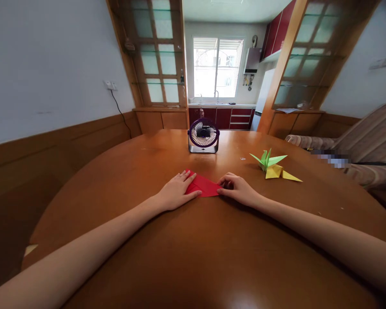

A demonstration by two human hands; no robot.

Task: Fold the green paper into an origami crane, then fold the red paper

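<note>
A folded sheet of red origami paper [204,187] lies on the brown wooden table [193,249] between my hands. My left hand [176,190] rests flat on its left part, with fingers spread and the thumb along the near edge. At the paper's right corner, my right hand [236,189] pinches the tip between thumb and curled fingers. Some creases show on the red surface; its left end is partly covered by my left fingers. Off to the right stand a green paper crane [266,160] and a yellow folded paper piece [275,172], touching or overlapping.
A small dark purple desk fan [203,133] stands beyond the paper, near the table's far side. A small white scrap [242,159] lies left of the crane. To the right is a striped sofa [366,137]. A black cord [118,105] hangs from the left wall socket.
</note>
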